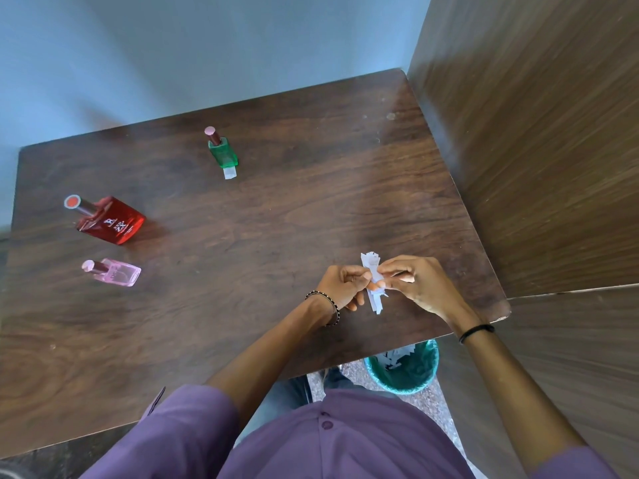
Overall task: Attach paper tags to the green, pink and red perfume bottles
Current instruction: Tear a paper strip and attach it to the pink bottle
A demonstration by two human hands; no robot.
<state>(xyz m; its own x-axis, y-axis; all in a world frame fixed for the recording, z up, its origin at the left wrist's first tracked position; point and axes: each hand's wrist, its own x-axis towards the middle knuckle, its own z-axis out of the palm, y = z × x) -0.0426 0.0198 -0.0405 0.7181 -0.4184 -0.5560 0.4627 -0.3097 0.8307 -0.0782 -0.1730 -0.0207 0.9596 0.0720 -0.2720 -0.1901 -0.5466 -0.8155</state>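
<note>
A green perfume bottle (223, 152) stands at the back of the wooden table (242, 236), with a white paper tag (229, 173) stuck at its base. At the left stand a red perfume bottle (112, 221) and, nearer to me, a small pink perfume bottle (117, 273), neither showing a tag. Over the table's right front part, my left hand (342, 286) and my right hand (411, 281) pinch a bundle of white paper strips (373, 281) from both sides. The strips stick out above and below my fingers.
A green waste bin (404, 369) holding paper scraps sits on the floor under the table's front right corner. A wooden panel wall (536, 150) borders the table on the right; a blue wall lies behind. The table's front edge is close to my body.
</note>
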